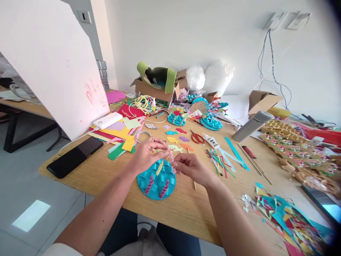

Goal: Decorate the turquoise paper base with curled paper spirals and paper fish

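pinching left hand (149, 153): nearly closed, holding the upper end of a pink crimped paper strip (171, 155)
right hand (190, 168): pinched closed on its lower end
blue paper disc (156, 196): strip at its two o'clock edge
glue bottle (211, 141): two o'clock from the disc

1. disc (155, 196): turquoise; its loops (157, 180) same turquoise.
2. held strip (171, 155): pale pink.
3. two spirals on disc (164, 189): deep magenta-pink; third spiral (160, 168): pale yellow.
4. fish cutouts (172, 140): yellow, purple, red, blue, orange, pale green.
5. scissors (197, 138): red handles.
6. glue bottle (211, 140): white, dark print.
7. phone (74, 156): black.
8. flask (249, 127): grey.
9. board (66, 71): white, pinkish-red smudges.
10. tabletop (191, 209): light brown, wood grain.
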The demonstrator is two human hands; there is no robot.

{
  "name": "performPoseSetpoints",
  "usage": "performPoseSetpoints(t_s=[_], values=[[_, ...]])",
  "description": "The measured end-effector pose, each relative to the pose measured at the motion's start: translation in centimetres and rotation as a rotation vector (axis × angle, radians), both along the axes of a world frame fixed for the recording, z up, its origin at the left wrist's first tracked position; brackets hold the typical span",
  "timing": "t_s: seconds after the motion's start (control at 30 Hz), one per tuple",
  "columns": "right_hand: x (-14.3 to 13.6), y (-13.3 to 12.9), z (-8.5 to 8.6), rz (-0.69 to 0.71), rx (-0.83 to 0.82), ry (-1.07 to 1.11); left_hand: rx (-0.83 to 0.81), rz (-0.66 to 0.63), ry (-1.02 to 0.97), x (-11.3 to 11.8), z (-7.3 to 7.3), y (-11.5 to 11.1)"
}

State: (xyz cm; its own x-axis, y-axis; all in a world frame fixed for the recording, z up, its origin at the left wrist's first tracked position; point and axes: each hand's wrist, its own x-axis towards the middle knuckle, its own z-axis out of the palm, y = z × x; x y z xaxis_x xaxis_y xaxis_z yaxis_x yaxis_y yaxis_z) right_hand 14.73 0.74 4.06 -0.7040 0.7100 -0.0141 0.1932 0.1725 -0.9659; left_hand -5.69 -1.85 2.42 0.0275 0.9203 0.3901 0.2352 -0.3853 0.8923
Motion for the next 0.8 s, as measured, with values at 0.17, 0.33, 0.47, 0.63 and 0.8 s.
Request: performPoseSetpoints(t_s=[0.17,0.33,0.47,0.63,0.8], values=[[0.3,-0.6,-0.3,-0.120,0.134,-0.100,-0.033,-0.038,-0.083,1.0,0.1,0.4],[0.0,-1.0,-0.7,-0.168,0.178,-0.111,-0.020,-0.046,-0.130,1.5,0.2,0.7],[-0.4,-1.0,-1.1,-0.235,0.223,-0.119,0.017,-0.014,-0.097,1.9,0.4,0.9],[-0.4,-0.9,-1.8,-0.234,0.166,-0.071,0.026,-0.026,-0.036,2.3,0.5,1.3],[0.1,-0.3,-2.6,-0.252,0.108,-0.038,0.003,-0.057,-0.108,1.9,-0.1,1.7]])
